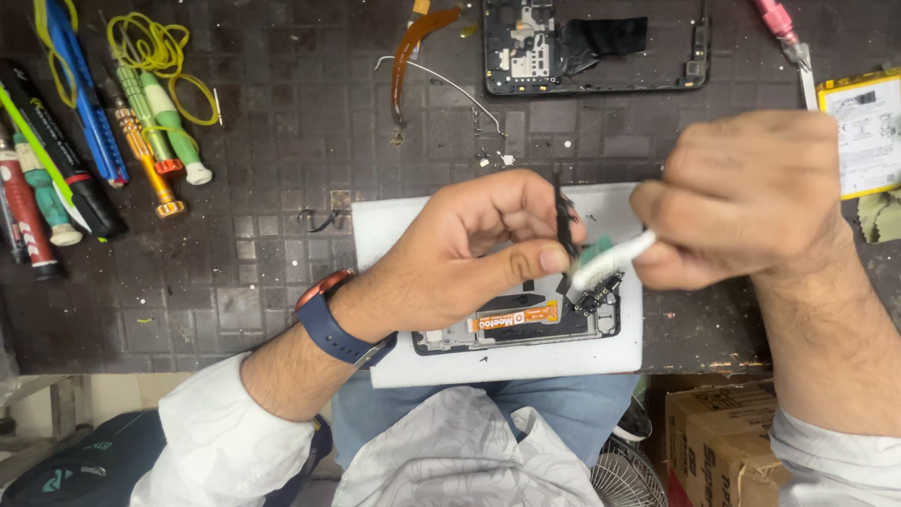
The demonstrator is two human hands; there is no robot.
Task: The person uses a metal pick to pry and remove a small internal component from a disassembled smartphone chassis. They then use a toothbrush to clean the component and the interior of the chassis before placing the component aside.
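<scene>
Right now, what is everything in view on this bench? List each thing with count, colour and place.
small black part: one, black, pinched in the left hand
brush: one, white handle, in the right hand
opened phone: one, dark, on the white pad under the hands
white pad: one, white, at the bench's near edge
phone frame: one, black, top centre
flex cable: one, orange, left of the frame
battery: one, yellow and white, right edge
screwdrivers: several, green and orange among them, top left
cardboard box: one, brown, lower right
watch: one, blue strap, left wrist
left hand
right hand
</scene>
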